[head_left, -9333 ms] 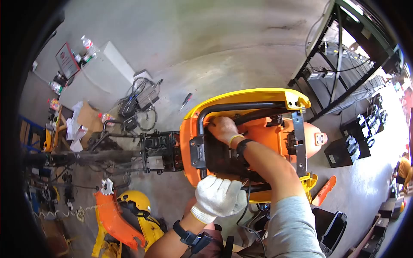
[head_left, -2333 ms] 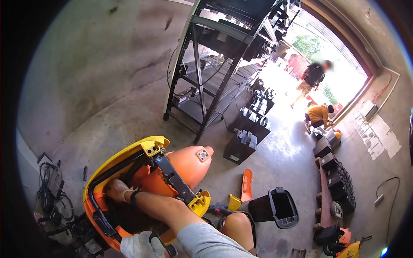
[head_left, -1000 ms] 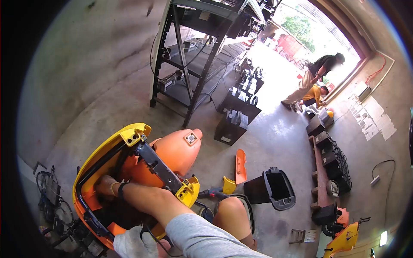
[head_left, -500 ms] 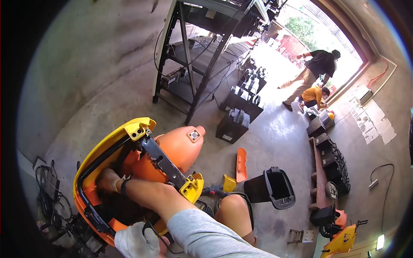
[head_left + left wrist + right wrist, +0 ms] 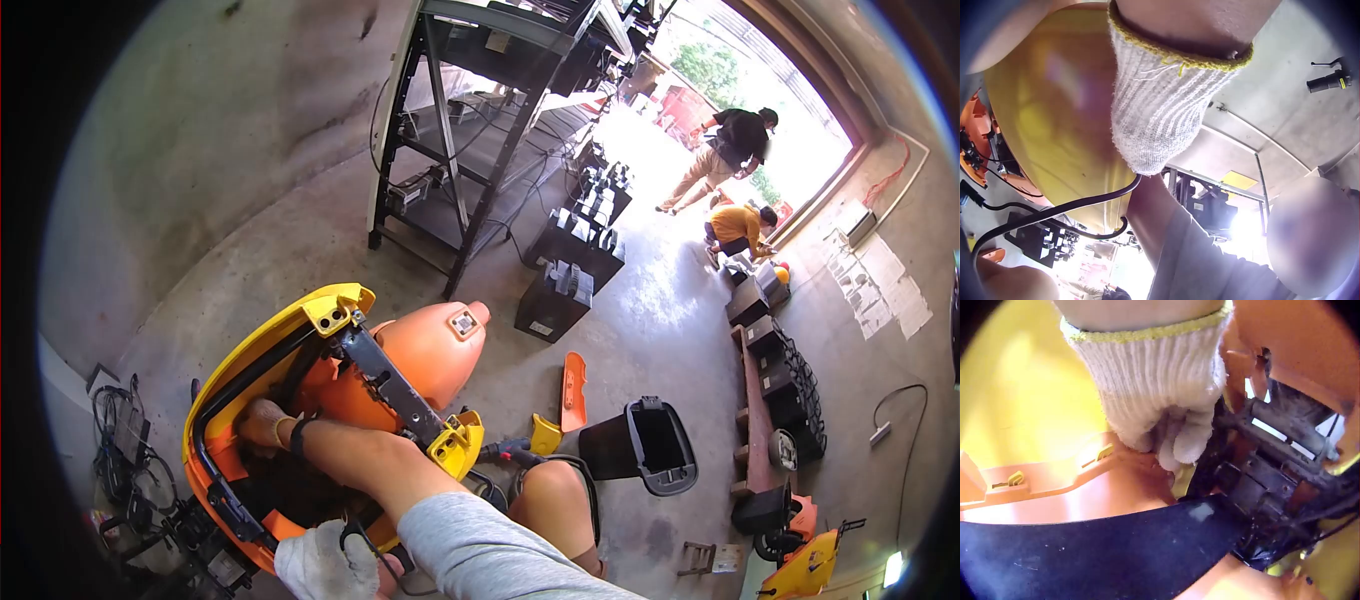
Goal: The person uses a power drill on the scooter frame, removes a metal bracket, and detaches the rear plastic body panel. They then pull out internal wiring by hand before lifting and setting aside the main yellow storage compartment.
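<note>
In the head view, the yellow-and-orange body shell [image 5: 225,372] lies at lower left with a black tube frame around its opening. My gloved right hand [image 5: 264,425] reaches inside it. The right wrist view shows that hand [image 5: 1154,394] with curled fingers pinching the edge of an orange panel [image 5: 1119,490], beside a black bracket [image 5: 1260,481]; the fingertips are partly hidden. At the shell's near edge, my gloved left hand [image 5: 325,562] is curled round a black cable. This cable [image 5: 1054,209] comes out below the left glove [image 5: 1160,106] in the left wrist view, beside the yellow shell [image 5: 1054,119].
A black metal rack [image 5: 470,150] stands beyond the shell, with black batteries [image 5: 555,300] on the floor alongside. An orange strip [image 5: 573,390] and a black bin [image 5: 665,450] lie right of the shell. Two people are near the doorway. Cables [image 5: 125,430] lie at far left.
The head view has swung toward the doorway since the oldest frame and shifted slightly since the last. The person in black has moved about there. Both hands stay at the shell.
</note>
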`<state>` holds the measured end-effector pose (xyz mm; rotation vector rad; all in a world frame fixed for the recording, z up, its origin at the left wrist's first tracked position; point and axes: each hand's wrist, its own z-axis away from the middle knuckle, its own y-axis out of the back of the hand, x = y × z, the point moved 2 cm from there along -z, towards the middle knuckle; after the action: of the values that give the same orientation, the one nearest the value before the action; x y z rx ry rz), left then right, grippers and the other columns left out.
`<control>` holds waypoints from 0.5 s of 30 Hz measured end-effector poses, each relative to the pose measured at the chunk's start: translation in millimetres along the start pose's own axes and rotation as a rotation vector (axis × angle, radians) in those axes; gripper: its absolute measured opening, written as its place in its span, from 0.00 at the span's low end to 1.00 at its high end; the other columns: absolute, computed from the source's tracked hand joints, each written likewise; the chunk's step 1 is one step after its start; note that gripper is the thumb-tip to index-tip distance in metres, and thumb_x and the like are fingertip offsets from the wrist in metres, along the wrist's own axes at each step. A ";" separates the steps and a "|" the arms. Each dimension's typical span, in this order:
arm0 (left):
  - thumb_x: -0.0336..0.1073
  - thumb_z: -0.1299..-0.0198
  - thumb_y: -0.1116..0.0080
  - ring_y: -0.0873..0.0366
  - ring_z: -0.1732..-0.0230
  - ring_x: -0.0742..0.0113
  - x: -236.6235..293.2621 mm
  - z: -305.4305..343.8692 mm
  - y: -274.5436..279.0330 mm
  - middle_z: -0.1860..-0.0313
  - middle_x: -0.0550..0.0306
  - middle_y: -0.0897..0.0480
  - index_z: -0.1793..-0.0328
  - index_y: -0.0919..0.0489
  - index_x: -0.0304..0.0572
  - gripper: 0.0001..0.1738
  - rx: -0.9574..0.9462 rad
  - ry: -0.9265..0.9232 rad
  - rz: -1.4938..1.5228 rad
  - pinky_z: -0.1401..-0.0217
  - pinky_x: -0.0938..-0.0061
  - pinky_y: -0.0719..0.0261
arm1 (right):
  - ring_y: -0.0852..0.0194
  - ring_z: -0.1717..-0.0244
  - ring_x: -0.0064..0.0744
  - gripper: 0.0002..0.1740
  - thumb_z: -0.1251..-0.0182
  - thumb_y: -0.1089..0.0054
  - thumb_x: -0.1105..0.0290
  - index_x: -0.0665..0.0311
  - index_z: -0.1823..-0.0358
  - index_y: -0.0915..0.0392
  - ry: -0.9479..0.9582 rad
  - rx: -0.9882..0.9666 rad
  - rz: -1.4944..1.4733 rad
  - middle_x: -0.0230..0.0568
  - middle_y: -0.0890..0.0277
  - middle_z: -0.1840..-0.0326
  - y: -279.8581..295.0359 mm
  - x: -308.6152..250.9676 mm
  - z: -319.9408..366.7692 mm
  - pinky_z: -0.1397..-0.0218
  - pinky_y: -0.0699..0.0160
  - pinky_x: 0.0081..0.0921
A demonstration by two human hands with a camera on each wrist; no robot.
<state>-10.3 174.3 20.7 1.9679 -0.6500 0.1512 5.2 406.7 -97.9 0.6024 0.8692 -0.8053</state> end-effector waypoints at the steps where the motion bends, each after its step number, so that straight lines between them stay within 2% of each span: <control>1: 0.46 0.39 0.41 0.22 0.70 0.47 0.3 -1.1 1.0 0.73 0.52 0.19 0.62 0.18 0.43 0.14 0.006 -0.014 -0.005 0.61 0.54 0.28 | 0.11 0.58 0.45 0.12 0.36 0.41 0.69 0.66 0.59 0.13 -0.004 0.009 -0.002 0.50 0.13 0.63 -6.2 7.1 -17.3 0.54 0.13 0.42; 3: 0.45 0.39 0.40 0.21 0.71 0.48 1.9 -4.4 2.1 0.72 0.53 0.18 0.62 0.17 0.44 0.13 -0.004 -0.042 0.017 0.62 0.55 0.27 | 0.14 0.77 0.42 0.10 0.37 0.39 0.68 0.68 0.64 0.14 0.279 0.194 0.115 0.48 0.16 0.75 -19.2 42.2 -62.4 0.75 0.16 0.37; 5: 0.44 0.39 0.39 0.21 0.71 0.49 4.0 -8.6 4.8 0.72 0.53 0.17 0.62 0.17 0.44 0.12 -0.020 -0.068 0.025 0.63 0.56 0.26 | 0.15 0.78 0.41 0.09 0.40 0.35 0.70 0.68 0.63 0.13 0.081 0.212 -0.044 0.46 0.16 0.75 -14.9 26.2 -36.5 0.75 0.17 0.36; 6: 0.44 0.39 0.39 0.20 0.72 0.49 4.9 -10.8 7.3 0.72 0.54 0.17 0.62 0.16 0.45 0.11 -0.019 -0.079 0.015 0.64 0.56 0.25 | 0.16 0.79 0.41 0.10 0.42 0.33 0.70 0.68 0.63 0.13 0.238 0.187 0.134 0.45 0.17 0.76 -14.9 23.4 -38.0 0.75 0.17 0.35; 10: 0.42 0.39 0.37 0.19 0.73 0.51 7.7 -17.9 16.3 0.71 0.55 0.15 0.62 0.15 0.47 0.09 0.009 -0.120 -0.031 0.66 0.57 0.22 | 0.17 0.79 0.40 0.10 0.42 0.33 0.70 0.69 0.62 0.13 0.185 0.142 0.072 0.47 0.17 0.76 -11.5 22.3 -27.4 0.76 0.18 0.35; 12: 0.41 0.39 0.36 0.18 0.73 0.51 7.8 -18.8 17.9 0.71 0.56 0.15 0.62 0.14 0.47 0.08 0.022 -0.136 -0.046 0.67 0.58 0.21 | 0.16 0.79 0.42 0.11 0.40 0.36 0.70 0.70 0.60 0.13 0.170 0.152 -0.007 0.50 0.17 0.76 -11.2 21.5 -21.5 0.76 0.17 0.37; 13: 0.41 0.38 0.37 0.19 0.73 0.51 6.1 -17.6 15.9 0.71 0.55 0.15 0.62 0.14 0.47 0.08 -0.024 -0.120 -0.078 0.67 0.58 0.21 | 0.16 0.79 0.42 0.11 0.40 0.36 0.70 0.70 0.60 0.13 0.164 0.154 -0.005 0.50 0.17 0.76 -10.6 23.2 -21.8 0.76 0.17 0.37; 15: 0.42 0.42 0.40 0.22 0.68 0.45 0.2 -6.6 1.4 0.71 0.50 0.19 0.62 0.18 0.41 0.12 0.023 -0.033 -0.023 0.59 0.54 0.29 | 0.14 0.77 0.44 0.12 0.38 0.39 0.70 0.71 0.60 0.13 0.163 0.180 -0.048 0.51 0.17 0.76 -13.3 24.7 -26.7 0.75 0.16 0.39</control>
<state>-9.7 179.4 25.1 2.0034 -0.6487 0.1130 -7.2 410.1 -134.4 0.8166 0.9691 -0.8934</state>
